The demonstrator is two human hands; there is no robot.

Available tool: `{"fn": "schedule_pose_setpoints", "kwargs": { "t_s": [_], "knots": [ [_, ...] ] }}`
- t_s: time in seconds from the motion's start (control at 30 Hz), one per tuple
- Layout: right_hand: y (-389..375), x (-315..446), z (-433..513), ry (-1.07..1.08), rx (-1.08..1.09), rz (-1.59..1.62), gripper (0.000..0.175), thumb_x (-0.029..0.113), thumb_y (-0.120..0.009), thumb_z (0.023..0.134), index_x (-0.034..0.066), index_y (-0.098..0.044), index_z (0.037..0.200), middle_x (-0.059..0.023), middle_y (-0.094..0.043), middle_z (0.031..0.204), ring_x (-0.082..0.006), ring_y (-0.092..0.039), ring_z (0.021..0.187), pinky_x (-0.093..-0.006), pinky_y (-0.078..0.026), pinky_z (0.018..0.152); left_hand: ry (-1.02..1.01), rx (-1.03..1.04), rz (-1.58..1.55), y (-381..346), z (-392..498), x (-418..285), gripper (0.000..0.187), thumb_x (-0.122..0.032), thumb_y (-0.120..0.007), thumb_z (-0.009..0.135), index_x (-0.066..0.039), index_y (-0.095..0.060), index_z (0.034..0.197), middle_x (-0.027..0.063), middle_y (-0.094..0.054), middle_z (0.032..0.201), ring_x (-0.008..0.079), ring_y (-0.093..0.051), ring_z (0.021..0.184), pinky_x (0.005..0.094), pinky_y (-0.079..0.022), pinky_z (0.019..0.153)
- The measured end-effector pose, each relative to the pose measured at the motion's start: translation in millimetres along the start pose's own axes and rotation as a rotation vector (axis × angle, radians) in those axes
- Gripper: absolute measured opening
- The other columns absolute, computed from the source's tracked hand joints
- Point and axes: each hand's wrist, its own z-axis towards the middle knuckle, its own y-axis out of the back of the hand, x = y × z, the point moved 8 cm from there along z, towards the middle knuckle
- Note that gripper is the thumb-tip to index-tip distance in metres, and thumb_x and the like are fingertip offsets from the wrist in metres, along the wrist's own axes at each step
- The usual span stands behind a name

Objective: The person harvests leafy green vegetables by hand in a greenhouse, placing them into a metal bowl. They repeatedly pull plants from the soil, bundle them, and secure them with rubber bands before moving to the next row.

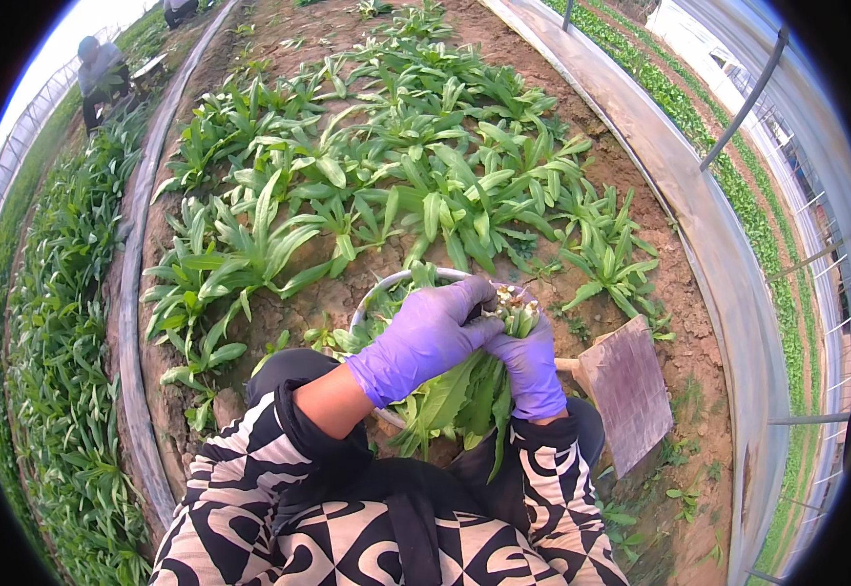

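A bunch of long-leaved greens (462,399) is held over a pale round basin (358,316), its pale cut stem ends up and its leaves hanging towards my lap. My right hand (531,362), in a purple glove, wraps around the bunch just below the stem ends. From the other side my left hand (429,329), gloved alike, curls its fingers and thumb against the stems. A small dark gap shows between them; whether something small is inside is hidden. More loose leaves (381,308) lie in the basin, which my left hand and the bunch partly cover.
Leafy plants (410,146) grow in the soil ahead. A flat board on a wooden handle or frame (627,399) leans at my right. Plastic sheeting (718,249) edges the bed on the right, a pale strip (136,278) on the left. Another person (99,69) crouches at far left.
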Motion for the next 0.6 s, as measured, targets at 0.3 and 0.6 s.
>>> {"fn": "schedule_pose_setpoints", "kwargs": {
  "t_s": [0.3,0.6],
  "knots": [
    [-12,-4,3,-0.074,-0.085,0.020,0.035,-0.005,-0.069,0.073,0.0006,-0.061,0.106,-0.0063,-0.066,0.091,-0.0160,-0.065,0.078,-0.0289,-0.053,0.072,0.052,-0.156,0.025,86,3,4,0.016,-0.015,-0.062,0.087,-0.003,-0.065,0.097,0.0124,-0.064,0.078,0.0198,-0.062,0.064,0.0312,-0.049,0.062],
    [-8,-41,9,-0.152,-0.142,-0.154,0.056,-0.007,-0.069,0.070,0.0011,-0.049,0.121,-0.0090,-0.059,0.106,-0.0196,-0.061,0.091,-0.0316,-0.051,0.082,0.676,0.066,0.510,133,-151,265,0.027,-0.032,-0.061,0.083,-0.008,-0.067,0.094,0.0177,-0.067,0.088,0.0378,-0.063,0.084,0.0452,-0.049,0.075]
  ]
}}
